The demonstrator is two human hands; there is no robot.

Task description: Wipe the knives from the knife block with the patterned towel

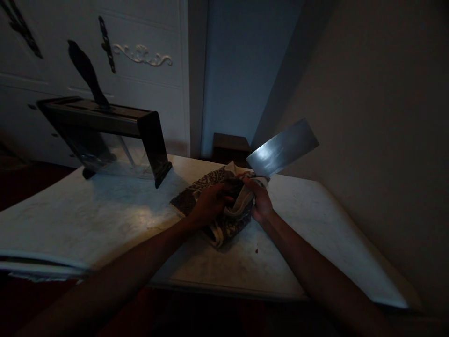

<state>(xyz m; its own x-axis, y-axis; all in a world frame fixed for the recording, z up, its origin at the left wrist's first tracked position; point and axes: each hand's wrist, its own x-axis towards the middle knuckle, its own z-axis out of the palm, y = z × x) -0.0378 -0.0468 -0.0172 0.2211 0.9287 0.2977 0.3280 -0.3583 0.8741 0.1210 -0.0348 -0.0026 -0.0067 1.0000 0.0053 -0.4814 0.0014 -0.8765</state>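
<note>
A cleaver with a wide, shiny rectangular blade points up and to the right over the table. Its lower end goes into a brown and cream patterned cloth, bunched on the table top. My left hand is closed at a dark part that looks like the cleaver's handle, its fingers partly hidden in shadow and cloth. My right hand grips the cloth just below the blade, thumb on top. Folds of the cloth cover the join of blade and handle.
The white-topped table carries a black-framed appliance with clear sides and an upright dark handle, on the left. A small dark crumb lies near my right forearm. Behind stand white cabinet doors and a brown box; a wall rises at right.
</note>
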